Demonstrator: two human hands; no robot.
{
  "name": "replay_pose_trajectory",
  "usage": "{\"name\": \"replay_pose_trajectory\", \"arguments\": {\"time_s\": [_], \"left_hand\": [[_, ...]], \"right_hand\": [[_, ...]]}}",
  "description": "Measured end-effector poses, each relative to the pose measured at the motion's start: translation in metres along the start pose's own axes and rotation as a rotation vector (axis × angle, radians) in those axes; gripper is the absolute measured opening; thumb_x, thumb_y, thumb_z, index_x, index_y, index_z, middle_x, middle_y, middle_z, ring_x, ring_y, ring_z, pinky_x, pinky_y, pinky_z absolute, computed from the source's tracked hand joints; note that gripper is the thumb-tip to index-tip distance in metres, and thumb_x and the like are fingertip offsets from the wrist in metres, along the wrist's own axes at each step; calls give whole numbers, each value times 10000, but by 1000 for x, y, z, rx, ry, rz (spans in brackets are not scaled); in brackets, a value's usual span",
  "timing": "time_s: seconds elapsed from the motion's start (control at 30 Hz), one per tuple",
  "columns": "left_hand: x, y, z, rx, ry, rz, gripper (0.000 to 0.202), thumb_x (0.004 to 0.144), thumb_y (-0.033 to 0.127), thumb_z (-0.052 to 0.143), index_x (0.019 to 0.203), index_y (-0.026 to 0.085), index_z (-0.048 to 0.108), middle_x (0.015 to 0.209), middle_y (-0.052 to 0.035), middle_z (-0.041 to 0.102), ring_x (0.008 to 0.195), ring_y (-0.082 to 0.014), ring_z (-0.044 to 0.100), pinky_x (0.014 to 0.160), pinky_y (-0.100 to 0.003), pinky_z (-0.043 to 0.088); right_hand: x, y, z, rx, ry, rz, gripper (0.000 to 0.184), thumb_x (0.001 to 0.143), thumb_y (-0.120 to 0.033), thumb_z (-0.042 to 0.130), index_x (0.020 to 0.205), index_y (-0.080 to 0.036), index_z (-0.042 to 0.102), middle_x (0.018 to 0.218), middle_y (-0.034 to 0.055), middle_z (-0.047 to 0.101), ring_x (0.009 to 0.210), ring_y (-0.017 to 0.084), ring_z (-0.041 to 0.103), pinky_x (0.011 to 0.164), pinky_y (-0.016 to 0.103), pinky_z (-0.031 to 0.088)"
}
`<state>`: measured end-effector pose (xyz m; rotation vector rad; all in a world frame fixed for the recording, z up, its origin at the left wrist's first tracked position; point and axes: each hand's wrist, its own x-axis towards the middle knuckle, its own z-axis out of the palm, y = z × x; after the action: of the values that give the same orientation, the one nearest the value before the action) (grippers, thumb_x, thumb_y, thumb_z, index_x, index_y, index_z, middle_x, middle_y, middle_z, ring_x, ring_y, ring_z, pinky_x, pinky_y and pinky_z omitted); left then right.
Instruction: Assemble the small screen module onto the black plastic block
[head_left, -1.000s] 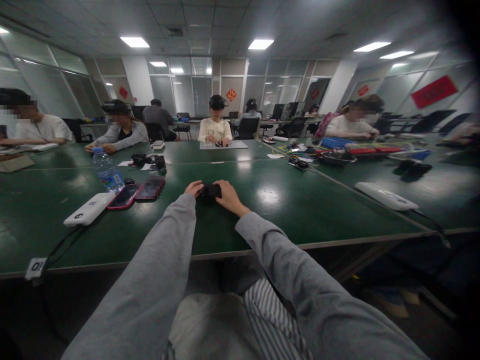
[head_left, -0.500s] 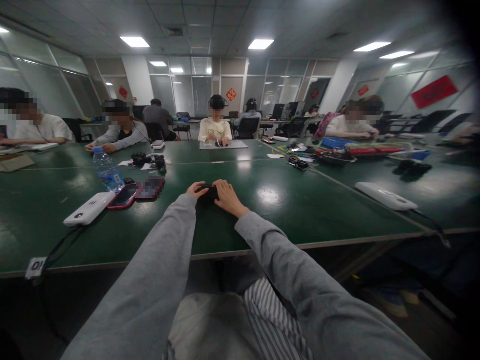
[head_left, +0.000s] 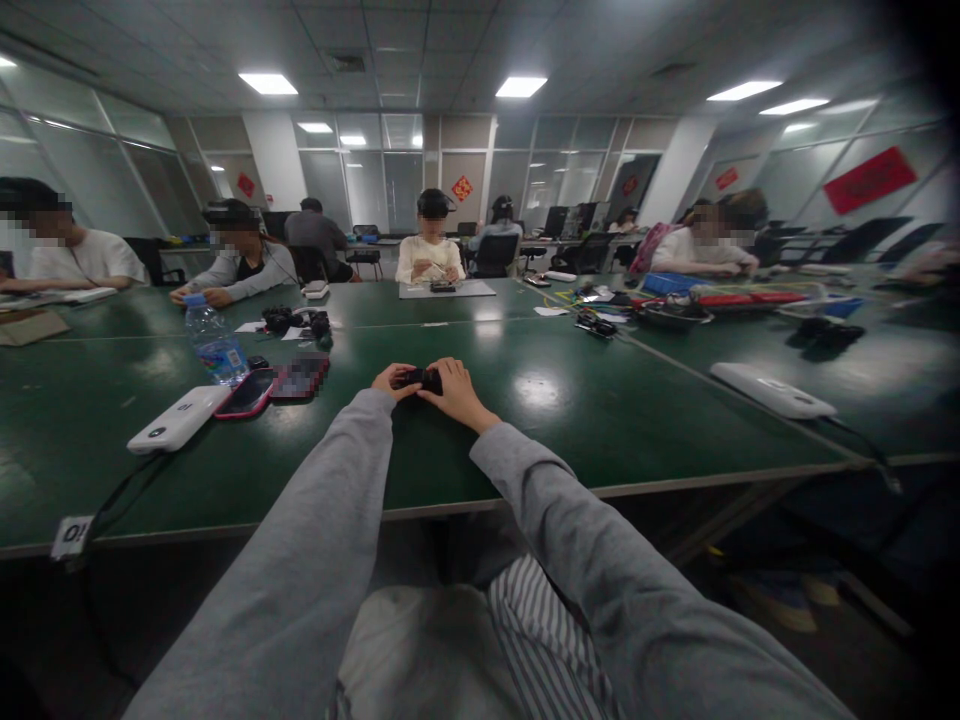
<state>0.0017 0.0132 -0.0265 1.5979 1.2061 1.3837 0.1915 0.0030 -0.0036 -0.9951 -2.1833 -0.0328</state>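
Between my two hands is a small black object [head_left: 420,378], dark and roughly oblong; its kind is too small to make out. My left hand [head_left: 391,381] grips its left end, with the thumb on the near side. The right end is in the closed fingers of my right hand [head_left: 454,388]. Both hands are close together over the green table [head_left: 555,440], near its front edge. Parts of the object are hidden by my fingers.
To the left are a white power bank [head_left: 178,418], a red-edged phone [head_left: 247,393] and a water bottle [head_left: 216,340]. Another white power bank [head_left: 772,390] lies at right. Tangled cables and a blue tray [head_left: 671,284] are farther back. Several people sit around the table.
The black object has turned in my hands, and more of its surface shows between them. My right thumb has come round to its near side. The hands have barely shifted.
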Motion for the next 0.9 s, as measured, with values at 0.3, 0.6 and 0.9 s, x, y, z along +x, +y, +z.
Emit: {"name": "replay_pose_trajectory", "arguments": {"time_s": [0.3, 0.6, 0.9], "left_hand": [[2, 1, 4, -15, 51, -10, 434, 667, 430, 662, 996, 161, 576, 970, -95, 615, 900, -166, 583, 854, -317, 433], [-2, 6, -11, 253, 323, -116, 457, 631, 496, 669, 964, 197, 578, 855, -59, 600, 761, -165, 557, 764, -301, 429], [4, -4, -8, 353, 231, -193, 415, 646, 553, 625, 887, 216, 610, 770, -33, 615, 719, -160, 554, 716, -259, 415]], "right_hand": [[1, 14, 10, 113, -49, 141, 451, 804, -473, 511, 1115, -149, 466, 1068, 118, 513, 964, 213, 503, 834, 366, 401], [-1, 3, 7, 352, -108, 129, 498, 804, -548, 472, 1136, -177, 450, 1073, 88, 554, 928, 170, 552, 817, 312, 425], [2, 16, 22, 554, -159, 302, 466, 831, -531, 429, 1120, -169, 478, 1038, 80, 578, 921, 150, 553, 836, 322, 425]]}}
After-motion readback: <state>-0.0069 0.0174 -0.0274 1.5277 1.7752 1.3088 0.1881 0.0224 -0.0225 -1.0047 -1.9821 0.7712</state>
